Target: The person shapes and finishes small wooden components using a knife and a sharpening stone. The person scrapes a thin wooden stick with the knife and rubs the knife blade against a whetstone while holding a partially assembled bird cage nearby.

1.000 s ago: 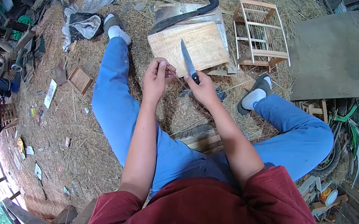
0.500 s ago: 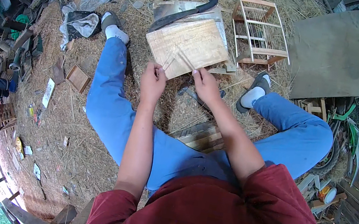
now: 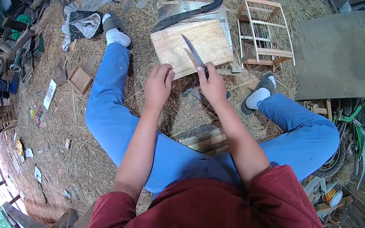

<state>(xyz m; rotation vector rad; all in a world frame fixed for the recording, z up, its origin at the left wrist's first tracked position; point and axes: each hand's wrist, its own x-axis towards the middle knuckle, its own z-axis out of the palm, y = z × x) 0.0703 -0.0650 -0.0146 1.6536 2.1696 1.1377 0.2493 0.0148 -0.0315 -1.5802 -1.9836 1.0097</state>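
Note:
My right hand (image 3: 212, 87) is closed around the dark handle of a knife (image 3: 193, 53). Its blade points up and to the left over a pale wooden board (image 3: 214, 42). Close by, at the board's near edge, my left hand (image 3: 158, 83) is pinched on a thin pale stick, barely visible against the wood. A machete (image 3: 179, 18) with a black handle lies along the board's far side, on flat grey sheets. To the right stands a small wooden frame (image 3: 266, 34) with thin rods across it.
My legs in blue trousers (image 3: 112, 87) spread on both sides of the board. A large flat panel (image 3: 351, 55) lies at the right, above a green-and-white motorbike (image 3: 359, 124). Plastic bags (image 3: 81, 24), a small wooden tray (image 3: 80, 80) and scraps lie on the straw-covered ground at left.
The knife in my right hand has turned, so the flat of its blade now shows. My left hand has shifted slightly, and the stick in it shows less than before.

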